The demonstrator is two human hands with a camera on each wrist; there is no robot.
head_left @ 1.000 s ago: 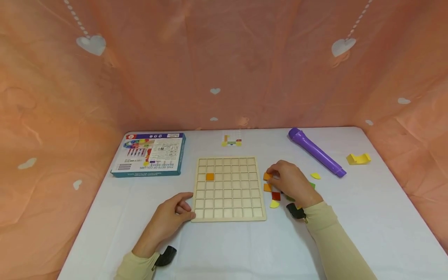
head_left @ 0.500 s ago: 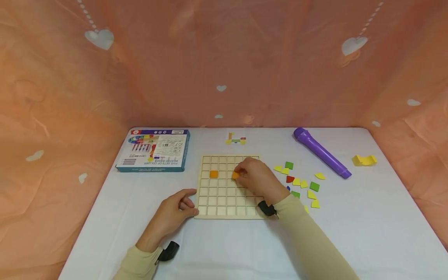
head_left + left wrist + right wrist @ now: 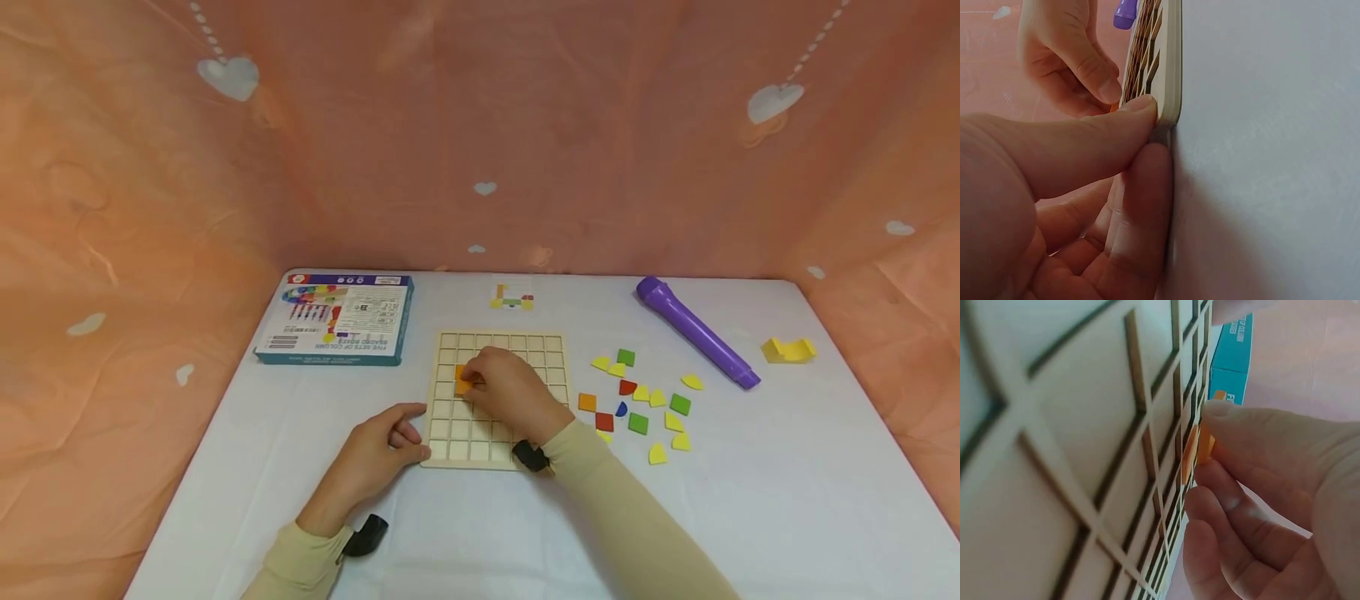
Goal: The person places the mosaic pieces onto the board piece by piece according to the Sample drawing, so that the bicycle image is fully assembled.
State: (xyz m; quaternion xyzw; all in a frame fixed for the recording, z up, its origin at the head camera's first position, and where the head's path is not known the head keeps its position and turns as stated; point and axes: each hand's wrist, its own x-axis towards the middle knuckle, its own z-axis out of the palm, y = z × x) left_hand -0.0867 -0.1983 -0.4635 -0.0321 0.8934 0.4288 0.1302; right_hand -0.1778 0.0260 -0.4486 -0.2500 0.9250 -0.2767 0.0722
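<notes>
A light wooden grid board [image 3: 438,454] lies flat before me. My left hand [image 3: 367,457] holds its front left corner; in the left wrist view, the thumb [image 3: 1113,131] is on the top edge and a curled finger [image 3: 1147,187] sits low against the side. My right hand [image 3: 513,392] reaches over the board, pinching an orange square tile [image 3: 1206,447] between thumb and fingertips, tilted close over the squares. Another orange tile [image 3: 1190,456] rests in a square right beside it. The right hand covers the middle squares in the head view.
Right of the board lie loose tiles: an orange square [image 3: 587,402], a red square [image 3: 604,422], green squares [image 3: 638,423] and several yellow quarter-rounds [image 3: 657,454]. A purple microphone [image 3: 697,332], yellow stand [image 3: 789,350], pattern card [image 3: 512,295] and boxed set [image 3: 337,321] stand farther back.
My right hand has taken an orange tile from the loose ones and carried it left over the board, beside the orange tile there. The left hand stays at the corner.
</notes>
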